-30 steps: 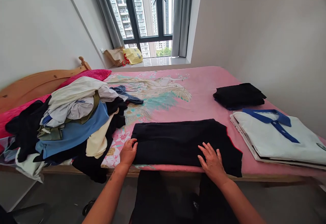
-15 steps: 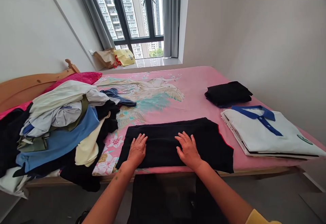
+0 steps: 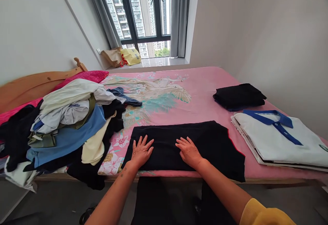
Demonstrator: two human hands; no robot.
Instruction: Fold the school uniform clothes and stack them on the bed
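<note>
Folded black pants lie lengthwise along the near edge of the bed, with a red trim line at their right end. My left hand rests palm down on their left part, fingers spread. Flat on the middle of the cloth is my right hand, its fingers stretched out and angled left. Neither hand grips anything. To the right lies a stack of folded shirts topped by a white polo shirt with a blue collar. Behind that stack sits a pile of folded black clothes.
A loose heap of mixed clothes covers the bed's left side, partly hanging over the edge. Jeans stick out behind it. The pink bedsheet has a bird print. Paper and yellow bags stand on the windowsill.
The view has shifted slightly left, so things appear further right. My left hand's fingers have spread wider on the black pants; my right hand has turned a little leftward.
</note>
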